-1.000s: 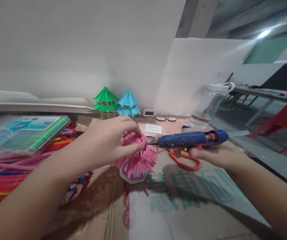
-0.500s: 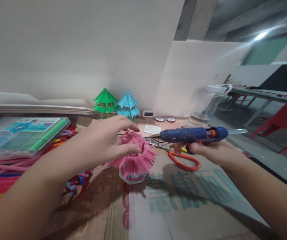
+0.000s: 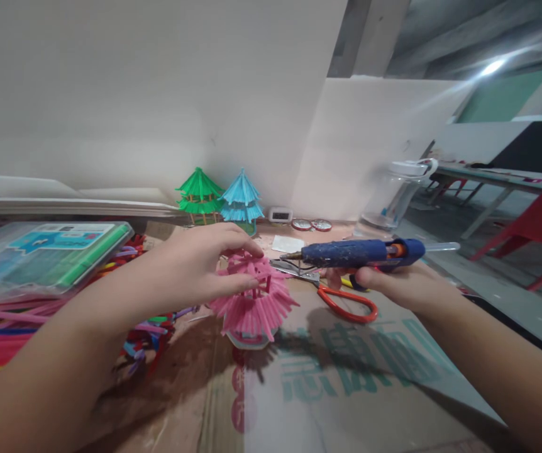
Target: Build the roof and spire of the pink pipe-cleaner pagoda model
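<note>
A pink pavilion model (image 3: 258,311) made of fuzzy craft strips stands on a pale, many-sided base (image 3: 248,343). My left hand (image 3: 212,261) grips its upper tier, thumb in front and fingers over the top. The far side of that tier is hidden by the hand. In my right hand (image 3: 384,283) lies a blue glue gun (image 3: 346,253), held level with a clear glue stick (image 3: 443,246) out of its rear. Its nozzle points left, close to the pink roof. Beneath the gun are scissors (image 3: 349,308) with orange-red handles.
Green (image 3: 199,192) and blue pavilion models (image 3: 241,198) stand by the wall, near a small digital display (image 3: 280,216). A clear jug (image 3: 388,192) is behind my right hand. At left, a plastic marker case (image 3: 49,255) rests on colourful fuzzy strips (image 3: 2,343). Printed cardboard (image 3: 346,402) covers the front.
The pink model has turned or tilted slightly and sits a little lower, my left hand still on it. The glue gun has shifted slightly left.
</note>
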`<state>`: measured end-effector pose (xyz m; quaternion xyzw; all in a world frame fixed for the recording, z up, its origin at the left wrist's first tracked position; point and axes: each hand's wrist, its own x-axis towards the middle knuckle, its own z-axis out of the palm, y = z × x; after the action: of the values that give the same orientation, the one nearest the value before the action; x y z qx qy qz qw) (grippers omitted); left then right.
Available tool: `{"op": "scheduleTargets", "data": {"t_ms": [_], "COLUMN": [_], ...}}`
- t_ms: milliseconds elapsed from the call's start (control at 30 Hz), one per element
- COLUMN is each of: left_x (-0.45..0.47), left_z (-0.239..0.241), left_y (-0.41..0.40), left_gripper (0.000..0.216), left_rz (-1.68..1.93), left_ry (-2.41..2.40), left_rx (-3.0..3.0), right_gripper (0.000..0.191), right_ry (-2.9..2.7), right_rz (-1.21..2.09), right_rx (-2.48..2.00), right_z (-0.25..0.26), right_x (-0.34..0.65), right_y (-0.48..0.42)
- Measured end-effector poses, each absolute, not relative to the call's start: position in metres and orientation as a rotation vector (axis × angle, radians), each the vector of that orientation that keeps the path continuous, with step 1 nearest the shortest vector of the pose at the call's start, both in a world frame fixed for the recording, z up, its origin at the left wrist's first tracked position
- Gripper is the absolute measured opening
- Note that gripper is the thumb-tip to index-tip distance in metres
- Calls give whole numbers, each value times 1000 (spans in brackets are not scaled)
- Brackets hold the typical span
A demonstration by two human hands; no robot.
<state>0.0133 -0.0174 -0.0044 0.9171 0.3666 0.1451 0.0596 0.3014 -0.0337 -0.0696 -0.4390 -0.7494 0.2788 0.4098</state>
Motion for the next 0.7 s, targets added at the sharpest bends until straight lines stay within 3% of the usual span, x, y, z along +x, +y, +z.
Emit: {"op": "scheduleTargets", "data": {"t_ms": [700], "left_x": [9], "left_z": [-7], "left_y": [-12], "left_gripper": [32], "left_rz": [479], "left_ry": [941], "left_rx": [2773], "right_gripper": [44], "right_ry": [-2188], "right_rz": [593], "right_rx": [-918], "right_z": [-56], "right_x": [288], "right_y": [-40]}}
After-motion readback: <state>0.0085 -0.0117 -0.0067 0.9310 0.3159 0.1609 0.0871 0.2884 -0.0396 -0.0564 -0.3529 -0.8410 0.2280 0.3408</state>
